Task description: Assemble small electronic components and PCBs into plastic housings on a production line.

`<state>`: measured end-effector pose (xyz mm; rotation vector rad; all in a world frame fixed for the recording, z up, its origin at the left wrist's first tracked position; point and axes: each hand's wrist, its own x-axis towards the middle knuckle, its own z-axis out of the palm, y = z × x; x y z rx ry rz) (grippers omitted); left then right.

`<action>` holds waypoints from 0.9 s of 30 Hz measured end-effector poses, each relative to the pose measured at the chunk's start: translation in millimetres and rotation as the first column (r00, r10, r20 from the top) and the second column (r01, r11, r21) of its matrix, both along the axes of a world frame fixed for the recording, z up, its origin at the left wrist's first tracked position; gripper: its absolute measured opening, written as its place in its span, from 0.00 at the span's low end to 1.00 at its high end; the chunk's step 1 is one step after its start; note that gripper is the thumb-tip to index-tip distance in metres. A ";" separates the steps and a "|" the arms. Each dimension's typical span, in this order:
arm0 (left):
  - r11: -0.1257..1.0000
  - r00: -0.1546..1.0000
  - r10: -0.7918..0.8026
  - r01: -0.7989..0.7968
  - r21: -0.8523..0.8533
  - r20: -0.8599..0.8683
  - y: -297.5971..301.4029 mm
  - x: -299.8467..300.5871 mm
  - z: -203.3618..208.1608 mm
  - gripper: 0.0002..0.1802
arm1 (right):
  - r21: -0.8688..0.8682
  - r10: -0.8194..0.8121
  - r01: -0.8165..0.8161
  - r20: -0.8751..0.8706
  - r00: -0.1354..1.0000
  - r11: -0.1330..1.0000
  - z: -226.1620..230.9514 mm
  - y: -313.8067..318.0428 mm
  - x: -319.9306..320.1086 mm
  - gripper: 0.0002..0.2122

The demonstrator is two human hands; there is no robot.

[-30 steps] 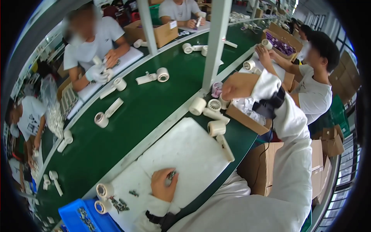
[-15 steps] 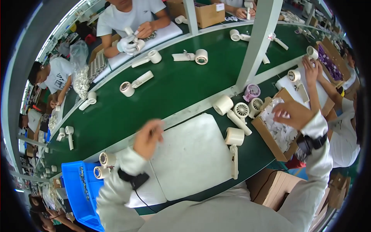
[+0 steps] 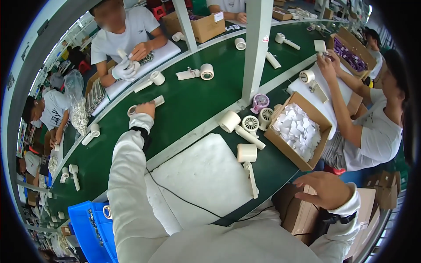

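Observation:
Stretched out over the green conveyor belt, my left hand (image 3: pixel 147 109) has its fingers closed over a cream handheld fan (image 3: pixel 159 101). The fan's handle end shows to the right of the hand and part of its round head to the left; the rest is covered. My right hand (image 3: pixel 323 189) hangs with nothing in it beside a brown cardboard carton (image 3: pixel 302 210), its fingers apart and loosely bent. On my bench, a fan with a round head (image 3: pixel 247 153) and opened handle lies beside the white foam mat (image 3: pixel 197 175).
A cardboard box of white paper pieces (image 3: pixel 299 131) stands at the right, near loose fan heads (image 3: pixel 250 124) and a purple fan part (image 3: pixel 260 101). A blue bin (image 3: pixel 83 228) is at lower left. A metal post (image 3: pixel 256 57) rises beyond the bench. Co-workers sit around the belt.
My left hand has moved forward from above the mat onto the fan on the belt. My right hand has come back from over the paper box toward me. The view has shifted.

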<state>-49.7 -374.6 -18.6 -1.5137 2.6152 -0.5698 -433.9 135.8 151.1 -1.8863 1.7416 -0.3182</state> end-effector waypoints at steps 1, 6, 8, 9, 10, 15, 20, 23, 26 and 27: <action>1.000 1.000 -0.008 0.008 -0.006 0.004 11.8 -2.4 4.4 0.10 | -0.006 -0.008 0.008 0.004 1.000 1.000 -7.5 -1.1 7.7 0.15; 0.837 0.802 -0.545 0.537 -0.105 -0.244 141.0 -15.4 41.5 0.10 | -0.149 0.123 -0.095 0.192 0.974 0.984 -58.4 -39.5 76.7 0.16; 0.730 0.692 -0.673 0.677 -0.087 -0.261 200.9 -13.9 50.0 0.12 | -0.232 0.096 -0.050 0.192 0.977 0.971 -73.1 -60.1 109.8 0.16; 0.664 0.622 -0.733 0.742 -0.093 -0.277 230.9 -14.0 52.4 0.12 | -0.343 0.061 0.009 0.191 0.980 0.939 -78.6 -68.4 123.3 0.17; 0.624 0.577 -0.762 0.776 -0.094 -0.293 258.3 -16.9 59.2 0.12 | -0.445 0.010 0.081 0.197 0.980 0.892 -85.5 -74.7 135.6 0.18; 0.592 0.535 -0.722 0.806 0.009 -0.439 341.3 -6.3 66.3 0.09 | -0.478 0.091 0.018 0.204 0.975 0.878 -119.2 -82.3 163.7 0.18; 0.828 0.698 -0.241 0.510 0.232 -0.674 364.9 -2.8 58.8 0.09 | -0.659 0.152 -0.101 0.020 0.988 0.745 -158.9 -80.7 171.2 0.19; 0.824 0.819 -0.069 0.369 0.430 -0.570 367.6 -3.7 55.6 0.11 | -0.637 0.141 -0.089 0.032 0.990 0.766 -164.6 -78.2 177.3 0.19; 0.806 0.768 -0.141 0.456 0.378 -0.625 372.2 -5.2 40.8 0.12 | -0.659 0.147 -0.029 0.123 0.981 0.752 -169.9 -74.7 183.4 0.19; 0.805 0.766 -0.147 0.460 0.374 -0.626 373.6 -6.7 36.8 0.12 | -0.661 0.142 -0.027 0.122 0.982 0.750 -171.1 -74.4 183.6 0.19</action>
